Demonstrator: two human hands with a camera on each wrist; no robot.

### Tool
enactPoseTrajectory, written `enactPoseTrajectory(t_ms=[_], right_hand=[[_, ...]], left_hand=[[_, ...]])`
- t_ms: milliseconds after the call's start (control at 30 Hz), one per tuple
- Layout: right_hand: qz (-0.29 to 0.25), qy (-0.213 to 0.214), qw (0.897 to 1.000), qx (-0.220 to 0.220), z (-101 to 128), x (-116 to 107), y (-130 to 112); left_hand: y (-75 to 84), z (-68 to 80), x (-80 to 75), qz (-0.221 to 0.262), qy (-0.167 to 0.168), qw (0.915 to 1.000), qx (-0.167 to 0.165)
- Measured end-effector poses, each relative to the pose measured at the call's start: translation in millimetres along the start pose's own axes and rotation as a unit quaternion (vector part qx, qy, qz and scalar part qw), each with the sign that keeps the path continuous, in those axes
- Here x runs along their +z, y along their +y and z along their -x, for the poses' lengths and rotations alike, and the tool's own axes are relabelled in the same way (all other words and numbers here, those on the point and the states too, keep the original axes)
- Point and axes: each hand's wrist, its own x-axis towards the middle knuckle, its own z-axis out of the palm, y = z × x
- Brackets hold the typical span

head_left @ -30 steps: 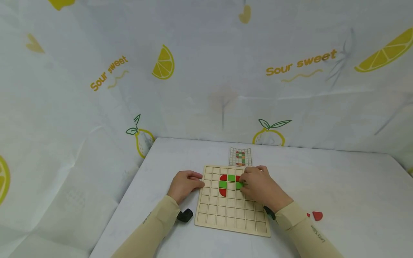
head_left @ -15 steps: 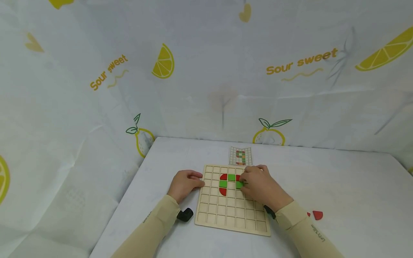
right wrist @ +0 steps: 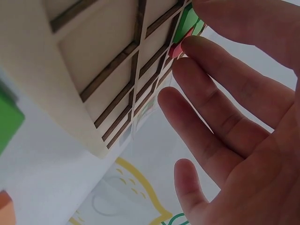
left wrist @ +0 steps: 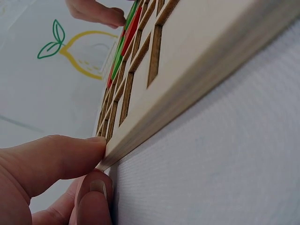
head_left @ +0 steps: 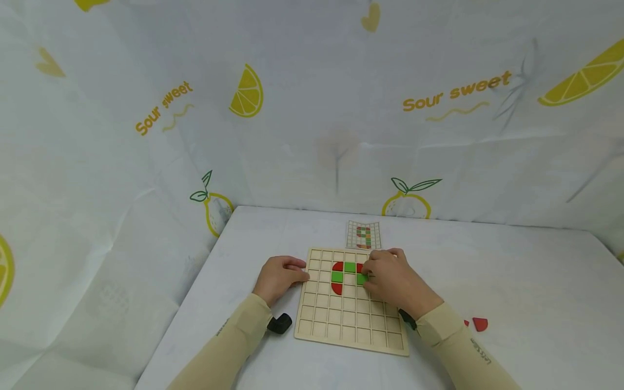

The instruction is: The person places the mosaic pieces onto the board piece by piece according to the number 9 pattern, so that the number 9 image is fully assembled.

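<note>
A wooden grid board [head_left: 351, 319] lies flat on the white table. Near its top sit red quarter-round tiles [head_left: 337, 266] and green square tiles [head_left: 349, 267]. My left hand [head_left: 297, 272] holds the board's left edge. In the left wrist view the thumb [left wrist: 51, 159] and a finger [left wrist: 96, 194] pinch that edge of the board [left wrist: 201, 61]. My right hand [head_left: 369, 273] rests over the board's upper right, fingertips at a green tile [head_left: 361, 279]. The right wrist view shows its fingers [right wrist: 225, 122] straight and spread beside the board [right wrist: 93, 56], touching the green tile [right wrist: 187, 21].
A small pattern card [head_left: 363, 235] lies just beyond the board. Loose red pieces [head_left: 480, 324] lie on the table to the right of my right sleeve. A black object [head_left: 280, 323] sits by my left wrist. Lemon-print cloth walls the table on the left and back.
</note>
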Motion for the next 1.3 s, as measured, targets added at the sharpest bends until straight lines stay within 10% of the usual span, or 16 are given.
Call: enactPoseTrajectory(t_ms=[1300], right_hand=[[-0.003,-0.032,0.994,0.106,142,-22,73]], left_hand=[[1.1,1.3,2.4,0.018,-0.007,0.9997,-0.014]])
